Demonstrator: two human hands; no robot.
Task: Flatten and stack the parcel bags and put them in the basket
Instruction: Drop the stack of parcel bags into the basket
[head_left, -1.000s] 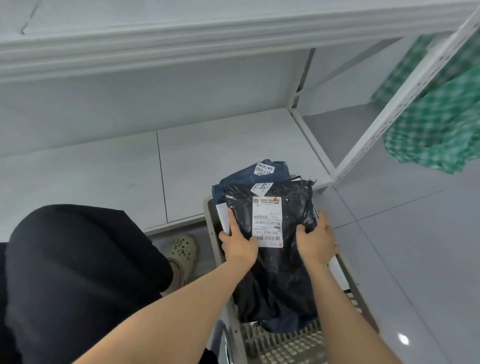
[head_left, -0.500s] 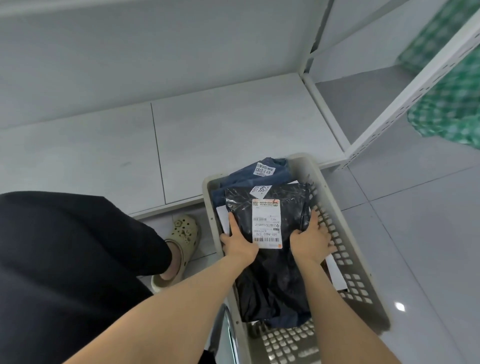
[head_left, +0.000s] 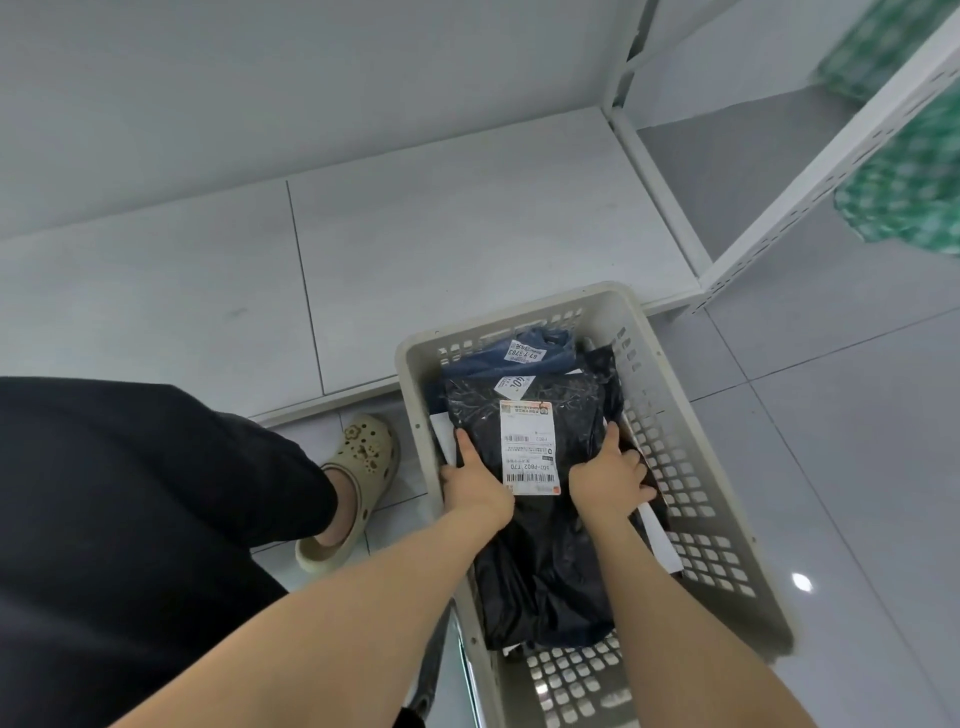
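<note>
Bag stack (head_left: 545, 571) is held inside the basket (head_left: 685, 467), gripped at both side edges. Left hand (head_left: 470, 483): thumb laid on the top black bag (head_left: 478, 410), other fingers tucked under the edge, hidden. Right hand (head_left: 608, 480): thumb on top, fingers curled over the opposite edge. Shipping label (head_left: 530, 447) lies between the thumbs. Blue bag (head_left: 478, 366) shows just beyond the fingertips, under the black one. White sheet (head_left: 660, 540) pokes out beside the right fingers. Flattening and stacking are judged done, placement nearly done. Left: grip to be released. Whether the stack is seated on the basket floor cannot be told.
</note>
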